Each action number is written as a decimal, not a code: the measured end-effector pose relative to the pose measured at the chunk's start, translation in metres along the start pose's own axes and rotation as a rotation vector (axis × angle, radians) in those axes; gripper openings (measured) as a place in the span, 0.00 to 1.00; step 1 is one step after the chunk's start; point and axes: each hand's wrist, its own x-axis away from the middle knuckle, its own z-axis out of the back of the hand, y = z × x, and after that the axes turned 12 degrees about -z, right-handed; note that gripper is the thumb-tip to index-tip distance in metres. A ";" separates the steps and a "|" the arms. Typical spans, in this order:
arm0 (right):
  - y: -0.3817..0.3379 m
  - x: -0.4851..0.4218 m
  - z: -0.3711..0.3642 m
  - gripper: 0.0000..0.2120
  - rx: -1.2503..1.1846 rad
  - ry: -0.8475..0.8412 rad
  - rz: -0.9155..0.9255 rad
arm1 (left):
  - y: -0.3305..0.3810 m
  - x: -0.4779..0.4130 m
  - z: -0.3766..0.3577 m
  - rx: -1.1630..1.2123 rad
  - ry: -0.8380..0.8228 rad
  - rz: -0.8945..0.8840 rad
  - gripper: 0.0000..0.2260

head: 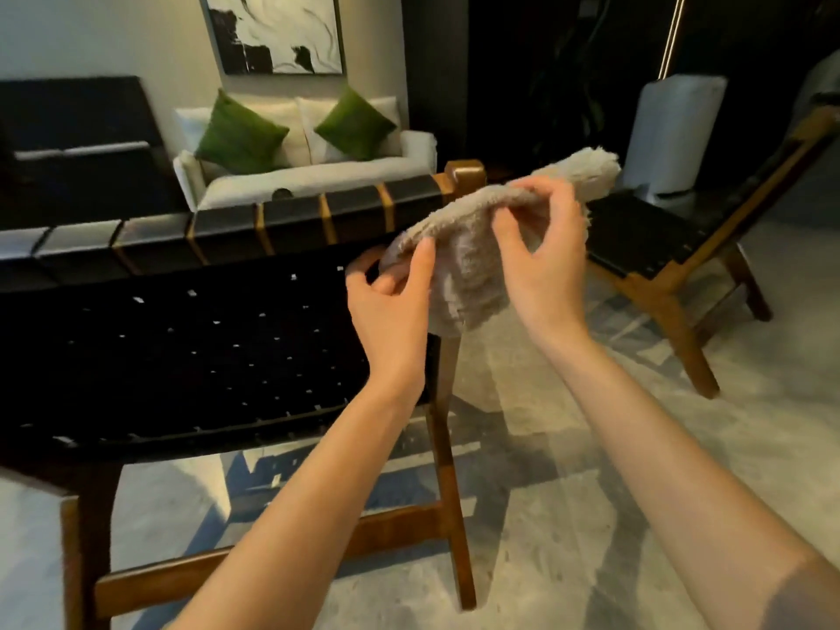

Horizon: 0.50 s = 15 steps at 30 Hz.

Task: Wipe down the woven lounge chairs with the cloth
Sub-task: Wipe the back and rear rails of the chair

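Note:
A fluffy beige cloth [472, 247] hangs in the air between both hands, above the right end of the near woven lounge chair [191, 347]. My left hand [391, 306] pinches the cloth's lower left edge. My right hand [545, 261] grips its upper middle, fingers curled into the fabric. The near chair has black woven straps on a brown wooden frame; I see its back from behind. A second woven lounge chair [650, 238] of the same make stands to the right, seat facing left.
A white sofa [313, 175] with two green cushions [241, 134] stands beyond the near chair, under a framed picture [272, 29]. A white cylindrical appliance [672, 134] stands behind the second chair. A pale patterned rug [568, 447] covers the floor between the chairs.

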 end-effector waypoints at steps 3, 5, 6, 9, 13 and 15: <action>-0.014 -0.016 -0.014 0.22 -0.108 -0.167 -0.015 | 0.007 -0.002 -0.022 0.143 0.094 0.034 0.24; -0.016 -0.018 -0.025 0.23 -0.080 -0.264 -0.023 | 0.006 -0.001 -0.031 0.167 0.165 0.018 0.25; -0.014 -0.019 -0.030 0.23 -0.094 -0.289 -0.020 | 0.004 -0.002 -0.034 0.172 0.197 -0.010 0.24; -0.008 -0.021 -0.037 0.21 -0.133 -0.281 0.011 | -0.004 -0.007 -0.034 0.126 0.195 -0.103 0.21; 0.004 -0.018 -0.042 0.21 -0.127 -0.248 -0.024 | -0.019 -0.012 -0.026 -0.033 0.079 -0.237 0.14; 0.014 -0.015 -0.043 0.21 -0.091 -0.266 -0.044 | -0.027 -0.013 -0.022 -0.060 0.023 -0.295 0.13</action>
